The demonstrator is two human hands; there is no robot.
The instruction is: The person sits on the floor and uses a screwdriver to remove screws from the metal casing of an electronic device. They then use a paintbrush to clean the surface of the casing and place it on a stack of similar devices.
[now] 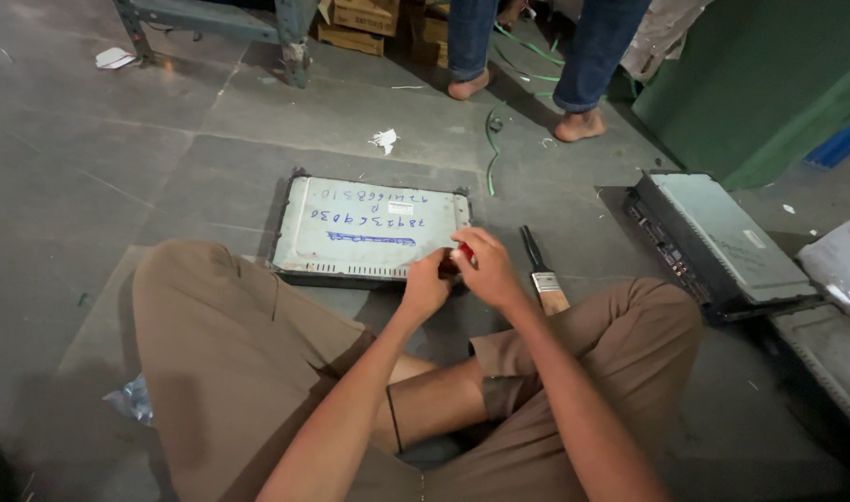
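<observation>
I sit cross-legged on the floor. A flat grey metal device case (351,244) with handwriting on its lid lies in front of my knees. My left hand (425,286) and my right hand (488,268) meet at its near right corner. Both are closed around a small red-handled tool (464,251), most of which is hidden by the fingers. A paintbrush (542,271) with a wooden handle lies on the floor just right of my right hand.
A second grey device (723,244) lies at the right, with another panel (830,358) and a white bag (843,265) beyond. Another person's bare feet (578,125) stand at the back, near green wire (491,149), cardboard boxes (360,20) and a green cabinet (769,84).
</observation>
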